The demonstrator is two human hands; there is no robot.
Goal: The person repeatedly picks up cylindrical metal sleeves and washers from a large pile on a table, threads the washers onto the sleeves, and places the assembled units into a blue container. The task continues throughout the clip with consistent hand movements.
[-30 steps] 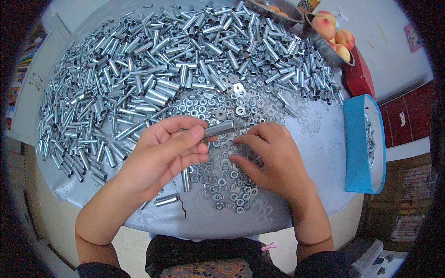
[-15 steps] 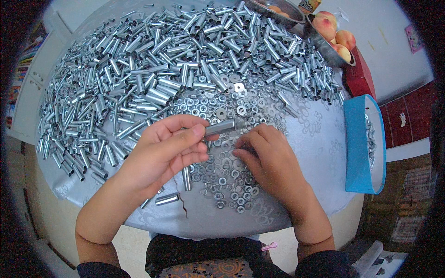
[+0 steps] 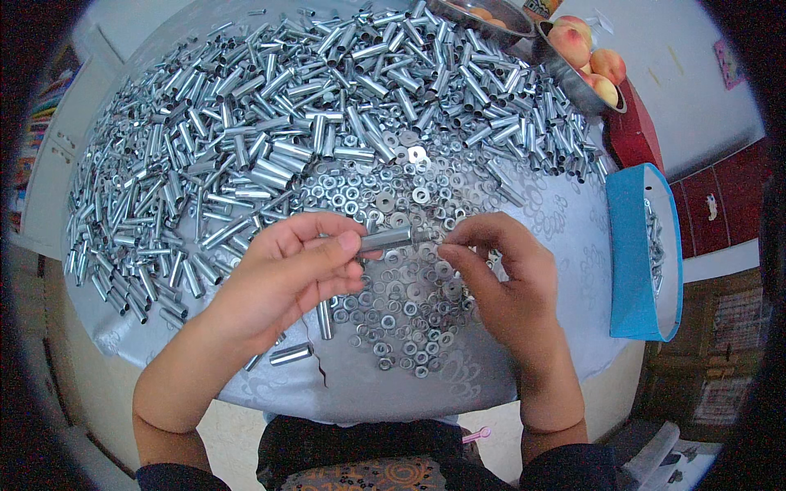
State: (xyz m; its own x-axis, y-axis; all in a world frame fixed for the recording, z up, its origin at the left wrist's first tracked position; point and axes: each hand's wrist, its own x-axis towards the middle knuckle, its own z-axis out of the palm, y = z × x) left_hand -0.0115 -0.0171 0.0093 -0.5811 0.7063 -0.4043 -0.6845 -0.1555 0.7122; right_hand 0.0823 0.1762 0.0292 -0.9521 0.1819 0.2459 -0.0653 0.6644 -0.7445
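Note:
My left hand (image 3: 307,266) is closed round a shiny metal tube (image 3: 388,238), thumb on top, holding it nearly level above the washers. A narrower metal part (image 3: 424,236) shows at the tube's right end. There my right hand (image 3: 512,270) has thumb and forefinger pinched together; whatever small piece lies between them is too small to make out. Below both hands spread loose washers and nuts (image 3: 393,319). One tube (image 3: 325,321) stands out just under my left hand, and another short tube (image 3: 291,354) lies nearer the table's front edge.
A large heap of metal tubes (image 3: 270,155) covers the table's far and left parts. On the right stands a blue box (image 3: 626,254) with metal pieces inside. Peaches (image 3: 606,65) fill a dark bowl (image 3: 565,74) at the back right, beside another bowl (image 3: 491,26).
My right hand has shifted slightly right and turned, its fingertips now in line with the tube's end. The left hand keeps the tube almost in place, a little lower and more level.

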